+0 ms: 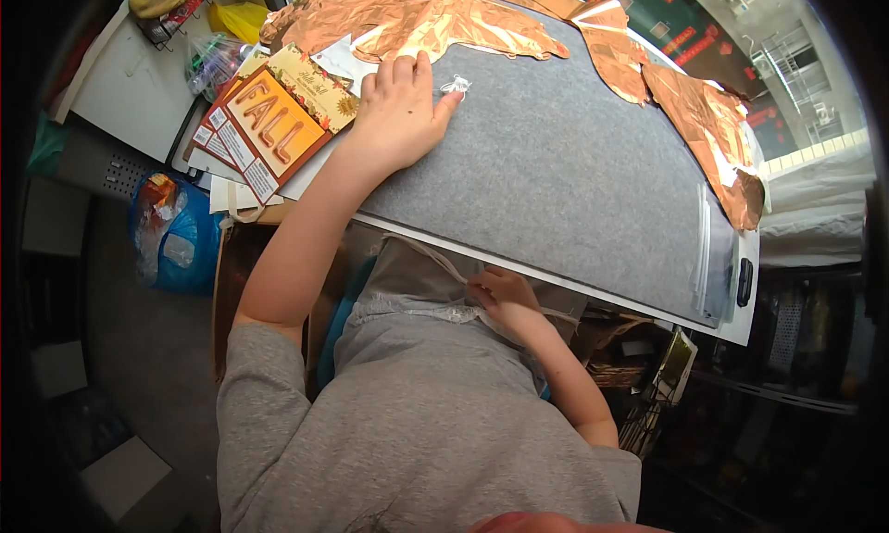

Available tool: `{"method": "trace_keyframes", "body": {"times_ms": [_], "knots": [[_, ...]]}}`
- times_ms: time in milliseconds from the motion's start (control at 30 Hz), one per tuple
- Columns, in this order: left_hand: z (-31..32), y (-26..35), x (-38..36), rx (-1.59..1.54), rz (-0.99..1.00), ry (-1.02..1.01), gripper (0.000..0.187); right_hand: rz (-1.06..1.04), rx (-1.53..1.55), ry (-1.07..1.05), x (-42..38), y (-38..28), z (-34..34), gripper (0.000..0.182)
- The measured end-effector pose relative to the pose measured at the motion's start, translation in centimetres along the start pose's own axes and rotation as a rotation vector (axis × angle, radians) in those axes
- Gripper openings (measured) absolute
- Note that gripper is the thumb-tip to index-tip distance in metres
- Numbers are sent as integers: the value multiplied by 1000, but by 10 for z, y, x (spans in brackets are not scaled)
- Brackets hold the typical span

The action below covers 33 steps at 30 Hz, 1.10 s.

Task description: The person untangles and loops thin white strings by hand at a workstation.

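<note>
My left hand [403,112] rests on the grey mat [556,163], its thumb stretched out beside a small bundle of white string [456,87] and its other fingers near the copper foil balloon [435,28]. Nothing shows in its grasp. Below the table's front edge, over my lap, my right hand [505,297] has its fingers closed at a pale cord [431,250]. Left of my left hand lie printed cards, one reading FALL [269,116], with a cream card [310,84] behind it.
More copper foil pieces [607,51] [708,125] lie along the mat's far and right edges. Clear plastic sheets [711,255] are at the right end. A blue bag [181,241] stands at lower left, and a yellow bag [236,19] is at upper left.
</note>
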<state>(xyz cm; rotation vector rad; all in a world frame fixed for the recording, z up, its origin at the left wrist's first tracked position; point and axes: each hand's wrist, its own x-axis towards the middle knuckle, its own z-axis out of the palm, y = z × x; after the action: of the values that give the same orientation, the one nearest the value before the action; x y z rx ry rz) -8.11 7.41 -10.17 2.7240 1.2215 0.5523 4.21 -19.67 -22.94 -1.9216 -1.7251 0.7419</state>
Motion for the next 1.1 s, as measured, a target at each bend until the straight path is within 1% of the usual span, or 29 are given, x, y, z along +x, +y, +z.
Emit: {"method": "trace_keyframes", "body": {"times_ms": [67, 133, 167, 233, 300, 367, 433, 467, 533, 567, 633, 667, 733, 867, 933, 967, 1033, 1067, 1100], "knots": [[-7, 2, -8, -11, 12, 29, 67, 29, -22, 21, 6, 0, 13, 16], [-22, 5, -18, 75, 59, 331, 60, 57, -47, 40, 9, 3, 23, 18], [-37, 9, -24, 75, 58, 331, 60, 58, -94, 23, 12, 9, 29, 19], [-65, 18, -46, -311, 174, 469, 44, 58, -143, 5, 14, 12, 32, 20], [-60, 23, -81, -442, 351, 629, 30, 32, -133, 134, 9, 11, 32, 19], [-31, 22, -116, -581, 714, 552, 22, 12, -178, 103, 5, 3, 20, 18], [-3, 21, -146, -576, 916, 203, 22, -8, -224, 72, 0, 6, 17, 16], [16, 20, -155, -580, 919, 203, 22, -41, -251, 97, -2, 13, 22, 15], [60, 16, -170, -547, 695, -326, 18, -71, -267, 127, -6, 29, 35, 12], [88, 11, -169, -589, 693, -145, 18, -68, -268, 128, -6, 32, 38, 12], [111, 0, -168, -598, 574, -321, 19, -44, -311, 140, -6, 34, 39, 11], [115, 0, -168, -596, 578, -318, 19, -45, -313, 144, -5, 32, 36, 11], [122, -1, -171, -612, 417, -395, 15, 20, -251, 118, -8, 25, 28, 9], [130, -2, -170, -596, 414, -417, 18, 8, -162, 96, -13, 6, 3, 10], [129, -3, -167, -517, 464, -407, 27, -76, -8, 107, -18, -19, -21, 10], [120, -1, -165, -517, 464, -406, 27, -77, -9, 108, -21, -32, -31, 10], [89, 14, -159, -614, 473, -540, 38, 8, 208, 71, -27, -57, -51, 9], [76, 27, -164, -719, 436, -590, 47, -4, 185, 31, -29, -68, -62, 7], [69, 41, -163, -796, 599, -480, 50, -2, 185, 33, -30, -77, -70, 7]]}}
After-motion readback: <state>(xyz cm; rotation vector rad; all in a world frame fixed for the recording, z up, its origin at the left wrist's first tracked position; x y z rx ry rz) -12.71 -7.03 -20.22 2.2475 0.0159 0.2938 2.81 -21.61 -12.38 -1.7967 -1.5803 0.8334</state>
